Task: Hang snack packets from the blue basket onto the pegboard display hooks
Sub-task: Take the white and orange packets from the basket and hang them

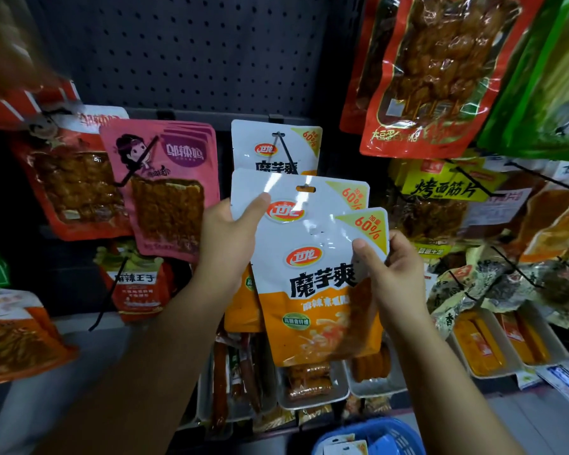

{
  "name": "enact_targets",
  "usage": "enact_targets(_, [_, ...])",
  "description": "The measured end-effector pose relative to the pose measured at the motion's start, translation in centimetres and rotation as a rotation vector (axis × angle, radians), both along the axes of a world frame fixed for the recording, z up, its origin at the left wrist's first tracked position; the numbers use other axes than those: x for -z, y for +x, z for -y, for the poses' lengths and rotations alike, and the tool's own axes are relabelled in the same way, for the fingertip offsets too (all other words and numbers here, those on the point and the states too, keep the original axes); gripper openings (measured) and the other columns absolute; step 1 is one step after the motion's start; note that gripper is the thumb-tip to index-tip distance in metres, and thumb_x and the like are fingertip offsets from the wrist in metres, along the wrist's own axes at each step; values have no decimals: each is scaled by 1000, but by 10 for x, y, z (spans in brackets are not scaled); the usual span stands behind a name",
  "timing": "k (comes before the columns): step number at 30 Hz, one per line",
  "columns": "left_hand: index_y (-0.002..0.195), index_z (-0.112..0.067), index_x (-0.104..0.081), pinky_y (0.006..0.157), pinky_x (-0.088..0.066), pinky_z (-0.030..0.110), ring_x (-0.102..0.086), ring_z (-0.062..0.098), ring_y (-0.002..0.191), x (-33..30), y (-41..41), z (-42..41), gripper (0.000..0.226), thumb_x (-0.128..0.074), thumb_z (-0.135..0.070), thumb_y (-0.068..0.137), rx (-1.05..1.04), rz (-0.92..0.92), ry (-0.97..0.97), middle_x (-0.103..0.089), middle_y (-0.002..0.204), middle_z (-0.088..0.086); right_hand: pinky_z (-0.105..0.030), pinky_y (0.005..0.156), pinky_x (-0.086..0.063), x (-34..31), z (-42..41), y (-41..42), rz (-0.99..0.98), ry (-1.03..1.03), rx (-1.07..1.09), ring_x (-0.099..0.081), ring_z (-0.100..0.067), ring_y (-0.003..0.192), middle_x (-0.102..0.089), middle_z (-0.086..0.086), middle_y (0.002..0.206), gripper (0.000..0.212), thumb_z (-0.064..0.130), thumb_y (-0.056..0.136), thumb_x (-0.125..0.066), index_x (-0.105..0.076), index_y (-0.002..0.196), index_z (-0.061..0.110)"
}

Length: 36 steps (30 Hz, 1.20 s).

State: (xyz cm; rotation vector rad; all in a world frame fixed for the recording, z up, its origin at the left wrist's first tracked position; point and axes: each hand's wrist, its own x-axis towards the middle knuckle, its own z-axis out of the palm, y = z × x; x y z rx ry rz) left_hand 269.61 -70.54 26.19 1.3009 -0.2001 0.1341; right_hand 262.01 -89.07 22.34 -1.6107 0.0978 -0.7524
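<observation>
Below the dark pegboard, my left hand pinches a white-and-orange snack packet at ten o'clock. My right hand pinches another white-and-orange packet at four o'clock. Blue plastic basket sits at six o'clock.

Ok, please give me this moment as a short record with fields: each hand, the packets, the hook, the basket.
left hand: grips the top left corner of the rear white-and-orange packet, thumb on its front
right hand: pinches the top right corner of the front white-and-orange packet
held packets: two, overlapping, hang hole of the rear one visible, not on a hook
target hook: black, already carries one matching packet
blue basket: bottom edge, more packets inside
</observation>
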Motion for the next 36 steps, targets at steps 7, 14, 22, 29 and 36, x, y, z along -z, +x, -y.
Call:
enact_targets(7, [90, -24, -70, 58, -57, 26, -72, 13, 77, 13, 17, 4, 7, -65, -28, 88, -28, -63, 40, -75, 84, -6, -25, 53, -52, 6, 1, 16, -82, 48, 43, -63, -12, 63, -68, 3, 72, 12, 15, 90, -65, -58, 81, 20])
enact_targets(14, [91, -29, -69, 62, -56, 20, -71, 7, 80, 19, 53, -2, 7, -65, -25, 87, 110, 2, 176, -74, 84, -15, -24, 53, -50, 6, 3, 40, -128, 6, 70, -61, -6, 59, -66, 4, 71, 12, 15, 90, -64, -58, 81, 22])
enact_targets(22, [88, -26, -69, 58, -53, 17, -70, 3, 73, 11, 106, 2, 11, -70, -16, 83, 25, 79, 247, -70, 83, -16, -43, 70, -57, 9, 2, 73, -168, 16, 104, -67, -22, 77, -70, -1, 83, 9, 17, 90, -64, -59, 84, 23])
enact_targets(29, [97, -16, -68, 79, -57, 42, -69, 23, 87, 8, 149, 22, 16, -71, -23, 83, -142, -9, 260, -70, 94, -1, -30, 68, -53, 10, 5, 91, -155, 37, 96, -65, -10, 73, -69, 4, 82, 4, 16, 91, -63, -63, 88, 18])
enact_targets(36, [95, -17, -65, 78, -55, 36, -66, 23, 86, 1, 190, 37, 18, -69, -30, 84, -260, -116, 321, -71, 100, 5, -22, 67, -56, 14, 8, 91, -131, 88, 14, -71, -12, 82, -75, 2, 88, 7, 16, 90, -64, -68, 95, 14])
